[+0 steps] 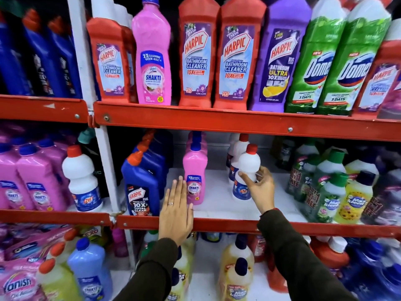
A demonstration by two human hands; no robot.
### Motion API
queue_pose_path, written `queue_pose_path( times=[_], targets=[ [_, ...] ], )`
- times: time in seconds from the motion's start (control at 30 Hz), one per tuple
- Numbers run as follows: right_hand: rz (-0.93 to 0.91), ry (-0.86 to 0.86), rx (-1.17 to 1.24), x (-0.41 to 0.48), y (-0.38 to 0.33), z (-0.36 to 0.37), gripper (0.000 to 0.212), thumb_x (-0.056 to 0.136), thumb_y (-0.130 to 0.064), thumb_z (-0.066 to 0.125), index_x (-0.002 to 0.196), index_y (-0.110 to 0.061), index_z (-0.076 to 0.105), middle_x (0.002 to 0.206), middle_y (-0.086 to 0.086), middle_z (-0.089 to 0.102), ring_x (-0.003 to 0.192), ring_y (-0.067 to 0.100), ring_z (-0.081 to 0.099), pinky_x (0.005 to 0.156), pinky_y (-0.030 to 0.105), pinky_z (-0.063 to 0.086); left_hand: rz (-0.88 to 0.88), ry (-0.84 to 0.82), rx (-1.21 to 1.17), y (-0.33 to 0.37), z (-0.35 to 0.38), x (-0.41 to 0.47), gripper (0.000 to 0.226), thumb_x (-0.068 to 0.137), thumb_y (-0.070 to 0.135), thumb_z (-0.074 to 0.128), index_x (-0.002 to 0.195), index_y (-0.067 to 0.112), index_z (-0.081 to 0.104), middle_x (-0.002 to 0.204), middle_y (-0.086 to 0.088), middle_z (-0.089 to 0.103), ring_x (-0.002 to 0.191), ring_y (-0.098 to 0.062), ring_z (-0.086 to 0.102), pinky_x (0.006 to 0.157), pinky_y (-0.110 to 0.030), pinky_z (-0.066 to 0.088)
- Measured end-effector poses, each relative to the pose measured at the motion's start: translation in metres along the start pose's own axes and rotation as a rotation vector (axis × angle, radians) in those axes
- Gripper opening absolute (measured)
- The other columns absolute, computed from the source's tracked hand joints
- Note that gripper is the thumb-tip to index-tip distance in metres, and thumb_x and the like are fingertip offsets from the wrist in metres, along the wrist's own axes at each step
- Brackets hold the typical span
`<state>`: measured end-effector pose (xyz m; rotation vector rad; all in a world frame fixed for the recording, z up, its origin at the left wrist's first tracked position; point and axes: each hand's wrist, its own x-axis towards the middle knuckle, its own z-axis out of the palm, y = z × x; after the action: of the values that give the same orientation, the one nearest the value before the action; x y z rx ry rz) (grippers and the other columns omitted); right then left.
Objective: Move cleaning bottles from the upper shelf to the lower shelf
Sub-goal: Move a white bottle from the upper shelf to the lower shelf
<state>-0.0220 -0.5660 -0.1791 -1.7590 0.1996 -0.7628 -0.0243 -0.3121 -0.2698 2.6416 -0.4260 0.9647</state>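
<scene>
Two hands are up at the lower shelf (pixel 217 221) as I watch through the head camera. Far to the left of my left hand, a white bottle with a red cap (pixel 81 181) stands at the edge of the neighbouring bay, and just left of that hand sits a blue Harpic bottle (pixel 141 187), upright. My left hand (pixel 176 210) is flat, fingers straight and pressed together, palm toward the shelf, gripping nothing; its fingertips lie just beside the pink Shakti bottle (pixel 194 179), which stands upright on the white shelf board, and I cannot tell whether they touch it. Above that hand, on the upper shelf (pixel 238 120), another pink Shakti bottle (pixel 152 55) stands between red Harpic bottles (pixel 198 55). To the right, my right hand (pixel 258 186) has thumb and fingers curled around the waist of a white, red-capped bottle (pixel 247 170), upright at the shelf board, with more like it directly behind. Right of that hand stand green-capped bottles (pixel 329 177) crowded together.
</scene>
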Motion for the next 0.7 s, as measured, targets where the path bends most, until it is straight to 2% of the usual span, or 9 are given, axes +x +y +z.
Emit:
queue_pose_path(
  times=[0.13,0.2,0.3,0.37,0.43,0.53,0.63,0.7],
  targets=[
    [0.009,-0.017,-0.016,0.002,0.003,0.001,0.061,0.081,-0.019,0.086,0.132,-0.004,0.056,0.132,0.016,0.067,0.111,0.025,0.065,0.094,0.036,0.056,0.004,0.006,0.02,0.0,0.0,0.0,0.07,0.101,0.032,0.032,0.162,0.005,0.01,0.172,-0.012,0.011,0.159,-0.024,0.01,0.13,-0.036,0.0],
    [0.019,-0.03,-0.029,0.003,0.003,0.0,0.063,0.081,-0.018,0.085,0.135,-0.004,0.054,0.133,0.017,0.066,0.116,0.03,0.065,0.095,0.036,0.055,0.0,0.002,0.022,0.0,-0.001,-0.001,0.069,0.101,0.033,0.031,0.161,0.004,0.011,0.171,-0.012,0.011,0.159,-0.024,0.009,0.13,-0.036,-0.001],
    [0.005,-0.037,-0.075,-0.004,0.002,0.0,0.078,0.083,-0.02,0.084,0.148,-0.005,0.043,0.147,0.019,0.056,0.135,0.037,0.055,0.11,0.046,0.049,-0.008,-0.004,0.037,0.002,-0.006,-0.001,0.069,0.102,0.033,0.03,0.161,0.003,0.012,0.171,-0.014,0.012,0.159,-0.028,0.012,0.129,-0.038,-0.002],
    [-0.038,0.017,-0.153,-0.015,0.001,0.0,0.091,0.086,-0.031,0.081,0.157,-0.006,0.029,0.161,0.018,0.038,0.151,0.035,0.034,0.122,0.047,0.033,-0.008,-0.01,0.025,0.003,-0.01,-0.001,0.069,0.102,0.034,0.03,0.161,0.004,0.012,0.17,-0.014,0.012,0.158,-0.028,0.013,0.129,-0.037,-0.004],
    [-0.108,0.098,-0.273,-0.028,-0.002,0.002,0.088,0.092,-0.042,0.072,0.158,-0.006,0.027,0.167,0.015,0.028,0.159,0.033,0.015,0.127,0.051,0.016,-0.008,-0.017,-0.018,0.005,-0.014,-0.001,0.069,0.102,0.035,0.03,0.161,0.006,0.008,0.171,-0.011,0.006,0.159,-0.026,0.009,0.129,-0.034,-0.007],
    [-0.26,0.145,-0.383,-0.054,-0.009,0.014,0.069,0.098,-0.041,0.062,0.153,-0.009,0.037,0.166,0.011,0.029,0.16,0.032,0.008,0.127,0.057,0.0,-0.011,-0.014,-0.093,0.004,-0.023,-0.006,0.071,0.102,0.034,0.031,0.162,0.01,0.002,0.172,-0.007,0.0,0.16,-0.021,0.001,0.13,-0.033,-0.006],
    [-0.333,0.086,-0.376,-0.087,-0.02,0.038,0.06,0.101,-0.038,0.059,0.153,-0.017,0.038,0.167,0.003,0.026,0.161,0.029,0.004,0.127,0.052,-0.007,0.015,0.0,-0.132,-0.002,-0.038,-0.011,0.07,0.103,0.032,0.033,0.163,0.011,0.003,0.173,-0.005,-0.001,0.161,-0.018,-0.002,0.131,-0.034,-0.003],
    [-0.347,0.044,-0.379,-0.105,-0.027,0.053,0.059,0.101,-0.039,0.058,0.153,-0.019,0.038,0.168,0.002,0.024,0.161,0.025,0.004,0.128,0.05,-0.006,0.03,0.018,-0.151,-0.007,-0.049,-0.014,0.07,0.103,0.031,0.034,0.163,0.011,0.006,0.173,-0.005,0.0,0.16,-0.017,-0.004,0.131,-0.034,-0.004]
  ],
)
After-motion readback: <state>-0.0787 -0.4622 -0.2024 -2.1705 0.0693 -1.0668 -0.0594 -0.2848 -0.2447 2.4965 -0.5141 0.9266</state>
